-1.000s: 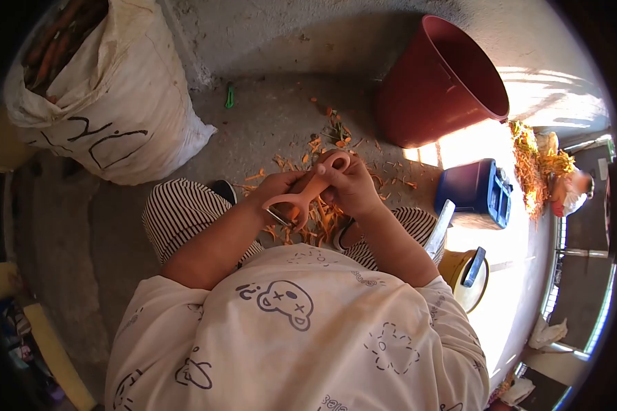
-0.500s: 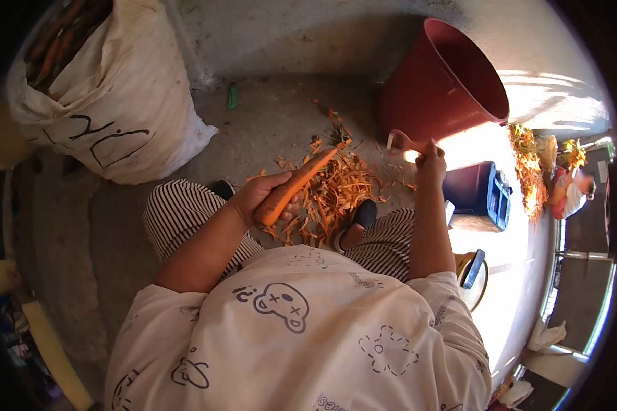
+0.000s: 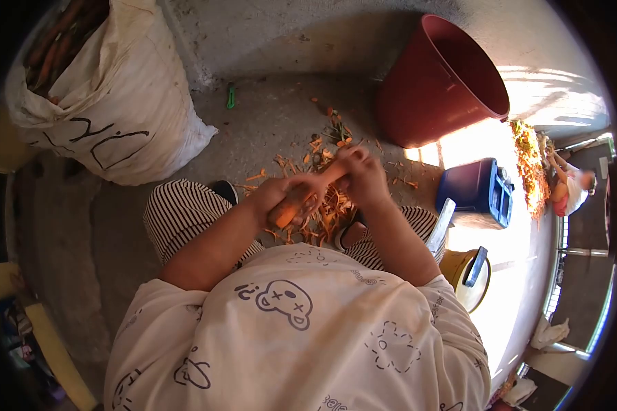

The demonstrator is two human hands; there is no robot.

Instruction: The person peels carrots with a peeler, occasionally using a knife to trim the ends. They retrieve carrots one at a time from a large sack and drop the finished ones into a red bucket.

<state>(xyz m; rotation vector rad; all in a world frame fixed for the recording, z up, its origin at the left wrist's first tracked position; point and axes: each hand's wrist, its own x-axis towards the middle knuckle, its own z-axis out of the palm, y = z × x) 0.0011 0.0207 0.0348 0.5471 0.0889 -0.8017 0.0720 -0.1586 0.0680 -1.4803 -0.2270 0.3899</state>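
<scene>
A carrot [image 3: 283,216] lies tilted in my left hand [image 3: 273,197], whose fingers wrap round its thick lower end. My right hand [image 3: 365,177] is closed on a Y-shaped peeler [image 3: 317,181], which lies over the carrot's upper part. Motion smears the right hand and the peeler, and they hide the carrot's far end. Below both hands, a heap of orange peelings [image 3: 330,205] covers the floor between my feet.
At the upper left stands a white sack [image 3: 127,96] of carrots. A tall red bin [image 3: 418,89] is at the upper right, near a blue jerrycan [image 3: 469,188] and a yellow bucket [image 3: 459,267]. A green-handled tool [image 3: 231,97] lies by the wall. Another person [image 3: 574,188] sits far right.
My right hand has swung left from beside the red bin, bringing the peeler onto the carrot. The left hand still holds the carrot, in nearly the same place.
</scene>
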